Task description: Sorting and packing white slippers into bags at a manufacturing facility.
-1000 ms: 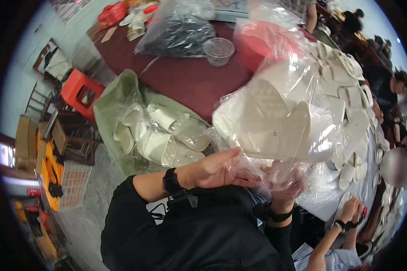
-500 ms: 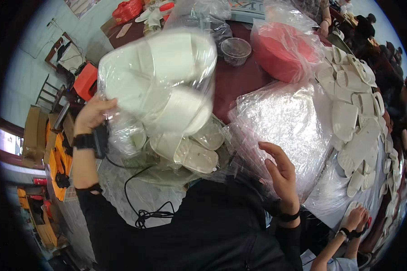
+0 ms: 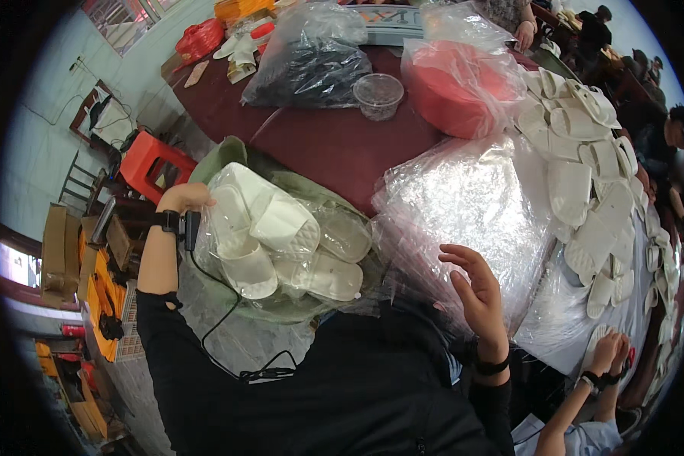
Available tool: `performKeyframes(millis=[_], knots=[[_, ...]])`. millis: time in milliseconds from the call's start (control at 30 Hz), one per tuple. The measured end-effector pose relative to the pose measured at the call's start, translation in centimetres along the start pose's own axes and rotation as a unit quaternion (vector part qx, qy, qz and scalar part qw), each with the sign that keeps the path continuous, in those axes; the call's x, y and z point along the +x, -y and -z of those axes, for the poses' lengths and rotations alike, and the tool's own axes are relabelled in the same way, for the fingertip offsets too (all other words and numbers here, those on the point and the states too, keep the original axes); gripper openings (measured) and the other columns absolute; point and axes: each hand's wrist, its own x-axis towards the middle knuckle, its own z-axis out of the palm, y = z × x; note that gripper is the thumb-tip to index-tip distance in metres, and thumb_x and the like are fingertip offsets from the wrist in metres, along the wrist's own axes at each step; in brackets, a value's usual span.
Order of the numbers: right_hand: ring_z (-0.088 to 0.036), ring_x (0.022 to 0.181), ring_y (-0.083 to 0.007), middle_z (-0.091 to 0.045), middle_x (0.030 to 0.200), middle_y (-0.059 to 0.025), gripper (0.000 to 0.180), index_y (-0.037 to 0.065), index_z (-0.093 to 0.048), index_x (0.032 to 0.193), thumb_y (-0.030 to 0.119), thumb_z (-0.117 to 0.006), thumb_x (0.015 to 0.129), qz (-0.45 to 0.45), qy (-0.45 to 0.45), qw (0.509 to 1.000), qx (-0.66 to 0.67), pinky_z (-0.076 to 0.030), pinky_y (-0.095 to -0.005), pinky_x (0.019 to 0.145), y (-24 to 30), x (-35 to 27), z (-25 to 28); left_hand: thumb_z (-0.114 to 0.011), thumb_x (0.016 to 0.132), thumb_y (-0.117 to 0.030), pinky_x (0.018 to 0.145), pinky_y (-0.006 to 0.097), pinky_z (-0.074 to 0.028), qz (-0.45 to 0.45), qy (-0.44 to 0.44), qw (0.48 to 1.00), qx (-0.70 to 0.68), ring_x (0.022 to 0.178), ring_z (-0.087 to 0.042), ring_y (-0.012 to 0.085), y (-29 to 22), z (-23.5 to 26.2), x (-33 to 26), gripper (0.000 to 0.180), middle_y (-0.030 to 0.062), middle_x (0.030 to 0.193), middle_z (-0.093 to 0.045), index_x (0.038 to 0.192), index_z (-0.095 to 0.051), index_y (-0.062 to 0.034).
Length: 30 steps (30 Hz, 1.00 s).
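My left hand (image 3: 184, 199) is closed on the edge of a clear bag holding a pair of white slippers (image 3: 285, 220). The bagged pair sits at the mouth of a green sack (image 3: 232, 152), on top of other bagged slippers (image 3: 334, 275). My right hand (image 3: 475, 287) is empty, fingers apart, beside a pile of flat clear plastic bags (image 3: 471, 205). Whether its fingertips touch the pile I cannot tell.
Many loose white slippers (image 3: 570, 190) lie along the right of the table. Behind stand a red bagged bundle (image 3: 463, 91), a round clear tub (image 3: 378, 95) and a dark-filled bag (image 3: 304, 76). A red stool (image 3: 156, 163) is at left; a co-worker's hands (image 3: 608, 353) are at lower right.
My left hand has lowered the bagged slippers from above the table down onto the sack, toward me. My right hand has stayed almost in place, still open.
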Motion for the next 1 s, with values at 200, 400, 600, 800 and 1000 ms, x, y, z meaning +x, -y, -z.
performKeyframes(millis=[200,400,600,800,1000], knots=[[-0.054,0.106,-0.0194,-0.055,0.116,-0.0113,0.034,0.003,-0.05,0.121,0.006,-0.054,0.087,0.045,0.021,0.998,-0.049,-0.043,-0.0322,0.09,0.0,-1.0,1.2,-0.054,0.082,-0.033,0.082,0.035,-0.045,-0.381,-0.078,0.914,-0.113,0.089,-0.057,0.0242,11.7,-4.1,4.6,0.045,0.011,0.1,-0.061,0.112,-0.056,0.0008],[-0.056,0.101,-0.0191,-0.054,0.119,-0.0112,0.037,0.003,-0.045,0.125,0.011,-0.051,0.09,0.056,-0.041,0.998,-0.004,-0.045,-0.0337,0.085,-0.6,-1.6,3.4,-0.054,0.07,-0.022,0.09,0.042,-0.043,-0.003,-0.253,0.967,-0.025,0.1,-0.054,0.0435,6.3,-5.0,4.8,0.057,0.0334,0.105,-0.055,0.112,-0.047,0.0155],[-0.056,0.097,-0.019,-0.055,0.115,-0.0103,0.043,0.008,-0.039,0.13,0.009,-0.051,0.089,0.028,-0.2,0.975,-0.088,-0.045,-0.0329,0.085,-2.4,-6.0,10.2,-0.054,0.08,-0.031,0.093,0.044,-0.038,-0.176,-0.141,0.973,-0.053,0.107,-0.05,0.0384,8.0,-5.6,19.2,0.055,0.0275,0.117,-0.052,0.121,-0.048,0.0042],[-0.055,0.098,-0.0159,-0.054,0.113,-0.0102,0.053,0.01,-0.029,0.138,0.005,-0.05,0.09,-0.013,-0.311,0.941,-0.137,-0.044,-0.0285,0.087,-0.8,-8.6,16.9,-0.053,0.085,-0.035,0.084,0.044,-0.044,-0.249,-0.169,0.953,-0.021,0.097,-0.057,0.0335,6.2,-4.5,18.4,0.051,0.0238,0.116,-0.055,0.123,-0.051,-0.0013],[-0.058,0.094,-0.0163,-0.051,0.116,-0.0146,0.071,0.019,-0.007,0.146,0.005,-0.049,0.089,0.071,-0.347,0.929,0.104,-0.046,-0.03,0.086,3.9,-8.3,22.0,-0.064,0.08,-0.038,0.087,0.04,-0.044,-0.072,-0.274,0.948,0.141,0.109,-0.055,0.0278,-9.3,-3.9,0.7,0.057,0.0235,0.119,-0.055,0.12,-0.053,0.0005]])
